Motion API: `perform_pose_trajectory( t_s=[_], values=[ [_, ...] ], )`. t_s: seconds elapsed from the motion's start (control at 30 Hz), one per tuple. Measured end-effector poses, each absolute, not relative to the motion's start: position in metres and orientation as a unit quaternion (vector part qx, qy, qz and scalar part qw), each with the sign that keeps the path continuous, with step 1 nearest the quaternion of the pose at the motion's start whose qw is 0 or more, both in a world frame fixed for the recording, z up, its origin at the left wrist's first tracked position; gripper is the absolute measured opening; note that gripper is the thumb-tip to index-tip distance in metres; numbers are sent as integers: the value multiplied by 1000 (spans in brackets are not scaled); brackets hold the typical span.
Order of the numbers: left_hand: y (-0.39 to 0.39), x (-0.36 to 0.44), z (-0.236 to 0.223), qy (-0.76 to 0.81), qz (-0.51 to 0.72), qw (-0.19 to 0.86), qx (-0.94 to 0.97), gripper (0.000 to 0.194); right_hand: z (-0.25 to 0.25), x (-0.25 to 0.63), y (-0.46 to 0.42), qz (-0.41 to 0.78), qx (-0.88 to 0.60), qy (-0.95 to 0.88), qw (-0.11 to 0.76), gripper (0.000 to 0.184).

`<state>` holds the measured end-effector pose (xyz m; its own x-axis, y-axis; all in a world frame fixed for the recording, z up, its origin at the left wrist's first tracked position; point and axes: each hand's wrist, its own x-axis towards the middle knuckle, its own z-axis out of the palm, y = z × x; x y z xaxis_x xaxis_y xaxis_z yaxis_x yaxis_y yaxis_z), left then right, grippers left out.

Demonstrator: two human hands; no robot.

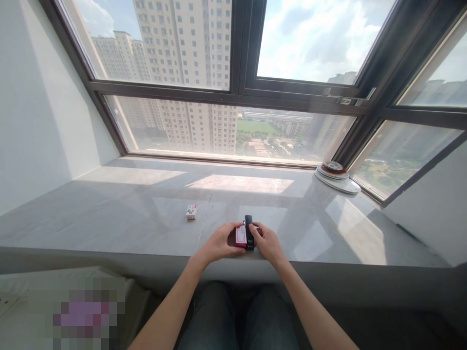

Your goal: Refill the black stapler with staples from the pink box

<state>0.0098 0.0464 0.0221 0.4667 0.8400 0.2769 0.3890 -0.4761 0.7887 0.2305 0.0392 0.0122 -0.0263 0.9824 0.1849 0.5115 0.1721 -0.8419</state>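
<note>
Both hands meet over the front edge of a grey stone window sill (109, 214). My left hand (219, 241) is closed round a small red and white box (240, 236). My right hand (268, 241) is closed on a slim black stapler-like device (248, 231) that stands upright right beside the box. Box and device touch each other between the two hands. A second small white and red box (191, 212) lies on the sill, a short way to the left and further back.
A stack of flat round dishes (335, 174) sits at the sill's back right corner by the dark window frame (241, 87). White walls close both sides. My legs in dark trousers (237, 316) are below the sill edge.
</note>
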Motion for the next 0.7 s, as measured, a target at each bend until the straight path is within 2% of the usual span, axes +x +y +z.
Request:
perform_pose_trajectory(
  t_s=[0.1,0.23,0.27,0.3,0.4,0.43,0.6,0.7],
  values=[
    [45,10,21,392,337,314,797,86,14,229,39,293,-572,-653,401,57],
    [45,6,23,403,326,318,794,107,21,227,36,283,-573,-647,415,55],
    [47,3,24,404,325,324,791,108,22,227,35,281,-575,-643,421,56],
    [51,-1,25,408,329,329,786,100,23,227,34,280,-576,-637,428,56],
    [65,-15,25,448,356,311,759,54,25,227,31,277,-580,-625,444,58],
    [70,-20,25,468,358,296,752,49,24,227,31,276,-581,-622,447,57],
    [83,-29,20,529,306,219,760,47,19,228,31,276,-583,-614,455,52],
    [84,-29,16,543,308,213,751,48,18,231,32,282,-581,-611,458,48]
  ],
)
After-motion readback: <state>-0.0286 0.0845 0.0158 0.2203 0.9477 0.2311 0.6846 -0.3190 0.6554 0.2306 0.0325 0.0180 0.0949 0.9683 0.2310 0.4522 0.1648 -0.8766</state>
